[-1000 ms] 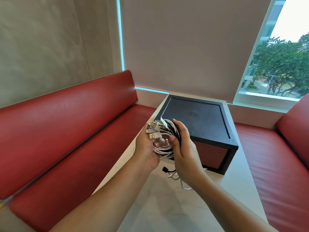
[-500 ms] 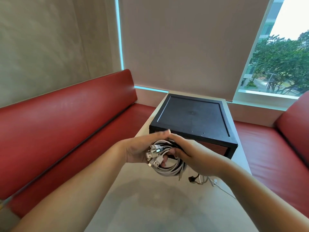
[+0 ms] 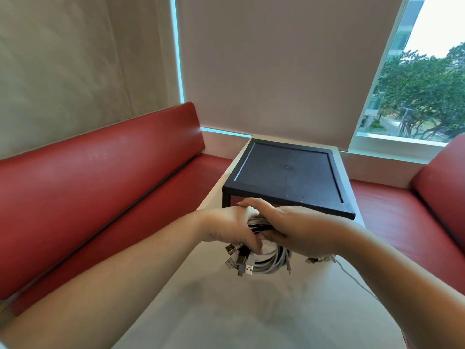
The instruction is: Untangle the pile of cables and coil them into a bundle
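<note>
- Over the pale table, just in front of the black box, the coiled cables are held between both hands.
- Left hand curls round the coil.
- Right hand clasps it from above.

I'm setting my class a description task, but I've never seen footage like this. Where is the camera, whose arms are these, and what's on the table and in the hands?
There is no machine: a person wears a wide-angle camera on the head, so the two bare arms are their own. The left hand and right hand both grip a coiled cable bundle, white and dark, with plugs sticking out at its lower left, over a pale table. A black box stands on the table behind the hands. One thin loose cable trails on the table beside the right wrist.
</note>
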`<state>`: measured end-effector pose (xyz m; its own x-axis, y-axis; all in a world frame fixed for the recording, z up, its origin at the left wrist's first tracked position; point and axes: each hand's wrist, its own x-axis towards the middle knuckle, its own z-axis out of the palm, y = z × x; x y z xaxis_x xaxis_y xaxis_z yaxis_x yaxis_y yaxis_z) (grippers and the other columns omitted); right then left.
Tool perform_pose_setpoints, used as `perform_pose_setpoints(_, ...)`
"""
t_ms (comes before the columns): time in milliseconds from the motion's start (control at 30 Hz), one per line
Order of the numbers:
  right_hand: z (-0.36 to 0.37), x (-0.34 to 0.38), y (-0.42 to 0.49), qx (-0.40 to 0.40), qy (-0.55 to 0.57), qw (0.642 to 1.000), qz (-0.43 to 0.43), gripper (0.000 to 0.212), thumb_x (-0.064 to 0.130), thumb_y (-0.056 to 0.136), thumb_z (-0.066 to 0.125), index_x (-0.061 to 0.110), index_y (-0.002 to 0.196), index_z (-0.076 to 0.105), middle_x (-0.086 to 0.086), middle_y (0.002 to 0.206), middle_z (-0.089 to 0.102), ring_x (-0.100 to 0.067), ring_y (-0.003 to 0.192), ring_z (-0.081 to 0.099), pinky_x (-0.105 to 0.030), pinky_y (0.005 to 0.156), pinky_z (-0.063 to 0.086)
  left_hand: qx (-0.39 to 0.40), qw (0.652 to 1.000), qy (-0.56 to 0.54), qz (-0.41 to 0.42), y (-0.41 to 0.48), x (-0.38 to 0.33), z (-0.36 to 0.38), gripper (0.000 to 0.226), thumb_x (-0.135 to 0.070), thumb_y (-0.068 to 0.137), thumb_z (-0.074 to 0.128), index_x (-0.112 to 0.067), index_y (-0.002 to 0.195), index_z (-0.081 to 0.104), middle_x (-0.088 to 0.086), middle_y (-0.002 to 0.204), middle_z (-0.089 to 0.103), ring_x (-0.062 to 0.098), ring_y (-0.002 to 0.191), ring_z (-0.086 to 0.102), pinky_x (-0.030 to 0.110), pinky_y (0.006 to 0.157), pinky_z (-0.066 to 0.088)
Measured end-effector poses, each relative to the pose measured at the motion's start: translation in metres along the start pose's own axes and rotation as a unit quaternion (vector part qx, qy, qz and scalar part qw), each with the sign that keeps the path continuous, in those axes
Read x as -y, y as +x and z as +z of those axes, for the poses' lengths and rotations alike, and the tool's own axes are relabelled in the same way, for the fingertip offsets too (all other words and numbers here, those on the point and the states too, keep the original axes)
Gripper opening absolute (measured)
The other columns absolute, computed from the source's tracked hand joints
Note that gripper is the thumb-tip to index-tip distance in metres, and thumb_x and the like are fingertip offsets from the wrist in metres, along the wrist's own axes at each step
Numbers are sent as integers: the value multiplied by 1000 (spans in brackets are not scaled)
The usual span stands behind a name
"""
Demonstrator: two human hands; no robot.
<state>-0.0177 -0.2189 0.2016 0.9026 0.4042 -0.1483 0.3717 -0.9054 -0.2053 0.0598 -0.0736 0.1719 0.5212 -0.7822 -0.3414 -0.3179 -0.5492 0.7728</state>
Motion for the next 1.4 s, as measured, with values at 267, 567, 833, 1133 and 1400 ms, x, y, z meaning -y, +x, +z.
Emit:
perform_pose_setpoints(267, 3, -10, 5, -14, 77, 997, 0, 55, 23, 102, 45, 36, 145, 14, 1, 112, 62, -15, 92, 61, -32, 84, 52, -36, 999, 7, 0, -1, 3, 0, 13, -8, 84, 67, -15, 93, 64, 10, 100, 73, 25, 93, 71, 43, 78, 57)
perform_pose_setpoints(567, 13, -10, 10, -69, 130, 988, 44, 44, 29, 100, 46, 25, 138, 24, 6, 135, 38, -7, 110, 47, -19, 91, 45, -45, 998, -45, -25, 3, 10, 1, 20, 1, 89, 54, -16, 83, 62, 6, 85, 75, 21, 78, 68, 27, 59, 48)
perform_pose_setpoints(833, 2, -24, 1, -126, 250, 956, 84, 13, 27, 99, 49, 23, 106, 59, 8, 99, 57, -6, 81, 59, -17, 66, 49, -65, 995, -79, 0, 5, 13, 3, 19, 3, 89, 52, -11, 91, 65, 9, 86, 75, 23, 79, 64, 36, 71, 47)
perform_pose_setpoints(1133, 4, -40, -12, -126, 302, 944, 54, 25, 15, 87, 68, 27, 108, 62, 7, 100, 68, -10, 89, 67, -26, 80, 57, -72, 996, -56, 0, 0, 17, -5, 19, 4, 88, 52, 0, 102, 64, 11, 89, 75, 21, 76, 61, 25, 55, 42)
perform_pose_setpoints(1400, 26, -30, -7, -255, 376, 888, 71, 16, 29, 84, 68, 28, 99, 71, 7, 93, 72, -7, 86, 69, -24, 79, 56, -96, 995, -28, 11, -5, 22, -9, 19, 3, 87, 50, 0, 98, 65, 8, 87, 76, 11, 64, 58, 23, 54, 41)
